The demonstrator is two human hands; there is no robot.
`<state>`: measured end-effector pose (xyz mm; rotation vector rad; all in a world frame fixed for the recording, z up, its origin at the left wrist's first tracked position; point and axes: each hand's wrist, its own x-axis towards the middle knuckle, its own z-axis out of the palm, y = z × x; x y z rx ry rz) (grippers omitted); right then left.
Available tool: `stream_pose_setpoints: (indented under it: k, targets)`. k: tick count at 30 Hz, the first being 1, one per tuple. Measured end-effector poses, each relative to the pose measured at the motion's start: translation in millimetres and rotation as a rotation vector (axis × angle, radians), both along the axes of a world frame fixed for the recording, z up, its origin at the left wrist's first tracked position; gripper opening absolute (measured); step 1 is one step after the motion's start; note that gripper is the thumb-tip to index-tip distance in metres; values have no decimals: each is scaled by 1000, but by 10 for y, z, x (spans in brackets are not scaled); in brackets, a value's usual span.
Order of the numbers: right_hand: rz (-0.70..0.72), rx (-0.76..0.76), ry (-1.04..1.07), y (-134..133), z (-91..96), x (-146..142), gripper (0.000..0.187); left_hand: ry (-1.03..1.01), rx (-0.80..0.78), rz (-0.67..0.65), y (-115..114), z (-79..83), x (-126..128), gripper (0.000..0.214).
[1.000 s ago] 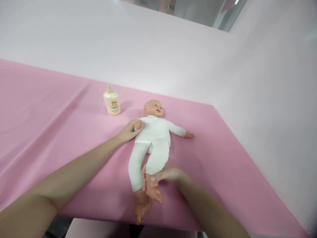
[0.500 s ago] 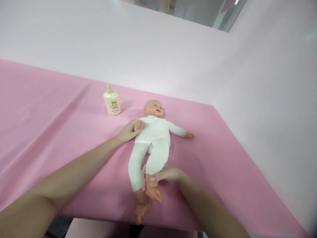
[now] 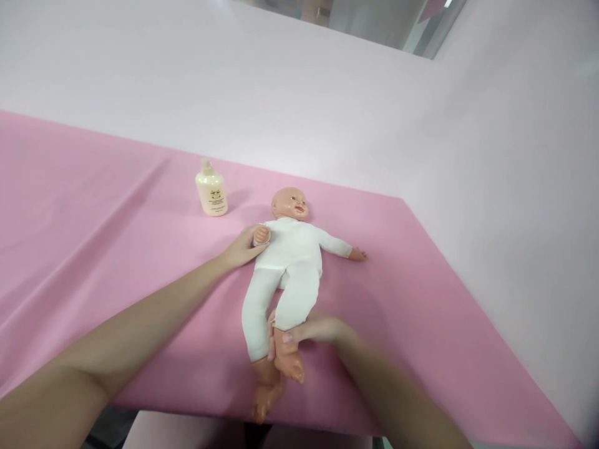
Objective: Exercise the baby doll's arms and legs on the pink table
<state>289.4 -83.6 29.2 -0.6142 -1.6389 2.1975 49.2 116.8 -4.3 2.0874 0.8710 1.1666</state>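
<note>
Head view: right hand (image 3: 314,328) grips the doll (image 3: 290,262) ankle; left hand (image 3: 243,247) clasps its wrist, fingers hidden.

Ahead of you stands a cream-coloured bottle (image 3: 211,196), upright on the pink cloth (image 3: 93,206) that covers the counter; the cloth shows long creases on your left. Pale pink walls (image 3: 290,93) rise behind and to your right, meeting in a corner.
</note>
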Motion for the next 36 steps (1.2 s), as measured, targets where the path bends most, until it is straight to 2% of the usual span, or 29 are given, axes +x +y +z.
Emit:
stream_pose_setpoints:
  k: [9,14,24,30,36]
  targets:
    - [24,43,25,29,-17,-17,57,-14,7,-15,10,3,1,60]
    - [48,73,21,41,45,-16,59,-23,24,-26,8,-1,7,56]
    - [65,124,20,47,44,-21,61,-23,25,-19,17,-20,1,62]
    - [45,101,-9,30,89,-22,59,-35,20,-6,19,-41,6,62]
    - [-6,52,-12,4,-18,-8,55,-39,12,-17,18,-38,-3,62]
